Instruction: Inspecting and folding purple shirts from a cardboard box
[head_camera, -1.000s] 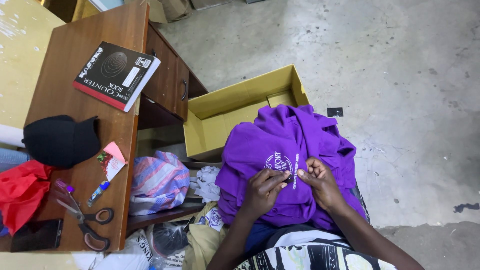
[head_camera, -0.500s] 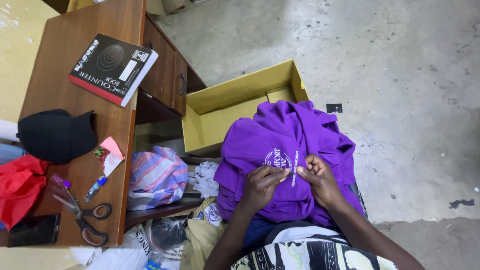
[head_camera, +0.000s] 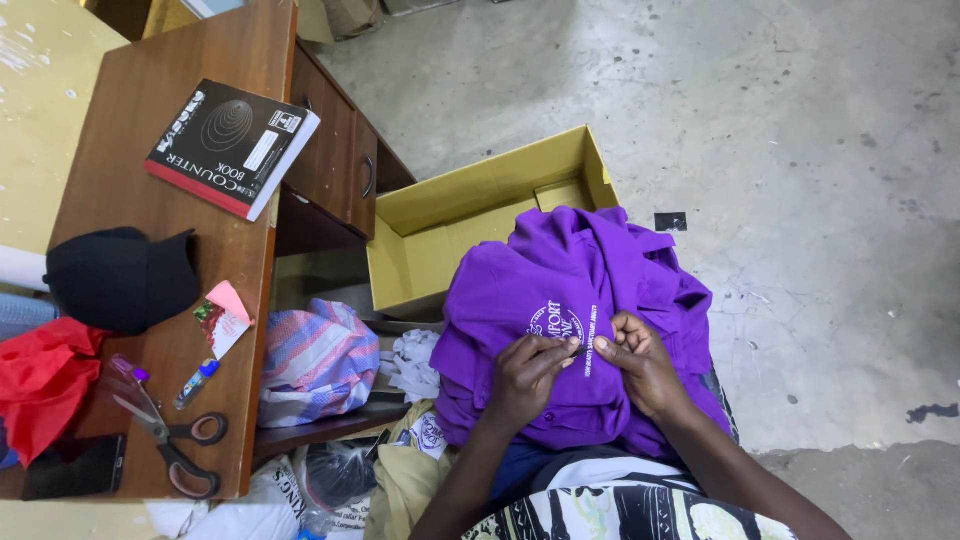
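Head view, looking down: a person sits with a bunched purple shirt (head_camera: 580, 300) with a white printed emblem on their lap. The left hand (head_camera: 528, 372) and right hand (head_camera: 640, 362) rest on the shirt just below the emblem, fingertips meeting and pinching a small dark item between them, too small to identify. Touching the shirt's far edge, an open yellow cardboard box (head_camera: 470, 215) sits on the concrete floor. At left, a wooden desk (head_camera: 150, 160) carries a black notebook (head_camera: 232, 147) near its far edge, a black cap (head_camera: 120, 278) mid-desk, and scissors (head_camera: 175, 450) at the near edge.
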